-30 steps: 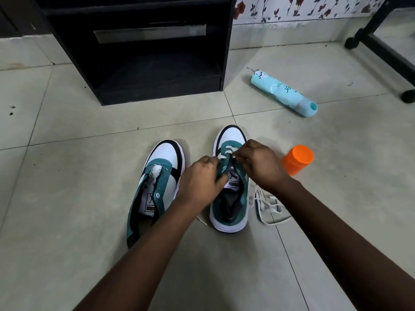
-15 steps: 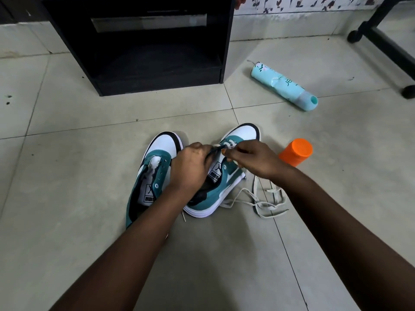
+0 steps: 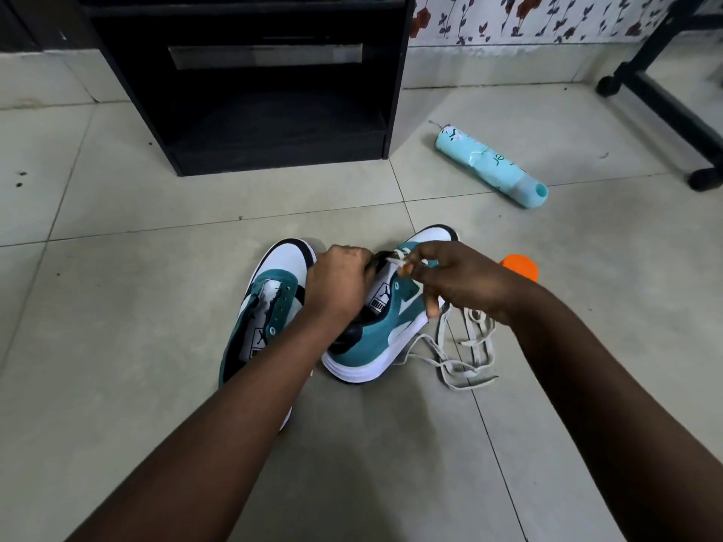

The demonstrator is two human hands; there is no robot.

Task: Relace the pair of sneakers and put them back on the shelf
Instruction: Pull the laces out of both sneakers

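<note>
lacing the right shoe: soft lace, stiff shoe

two teal-and-white sneakers sit on the tiled floor in front of the black shelf point(image 3: 242, 111). the left shoe point(image 3: 270, 307) lies flat with bare eyelets. the right shoe point(image 3: 391, 330) is tipped on its side, toe pointing away, sole edge toward the camera.

the left hand point(image 3: 336, 285) is curled over the right shoe's throat, gripping it near the tongue to steady it. the right hand point(image 3: 457, 283) pinches the lace point(image 3: 450, 365) near its tip, just at the top eyelets by the toe. the rest of the lace trails in loose loops on the floor to the right of the shoe.

the lace looks flat, limp and light; it likely flops and twists, so the stiff tip seems the only part worth pinching for threading. the slack may snag under the sole if pulled fast. the shoe seems light, with a firm rubber sole and soft upper; holding it at the throat or collar looks best, as the eyelet flaps probably bend under pressure.

an orange cup point(image 3: 520, 266) stands just behind the right hand, and a pale blue bottle point(image 3: 489, 166) lies well apart.
</note>
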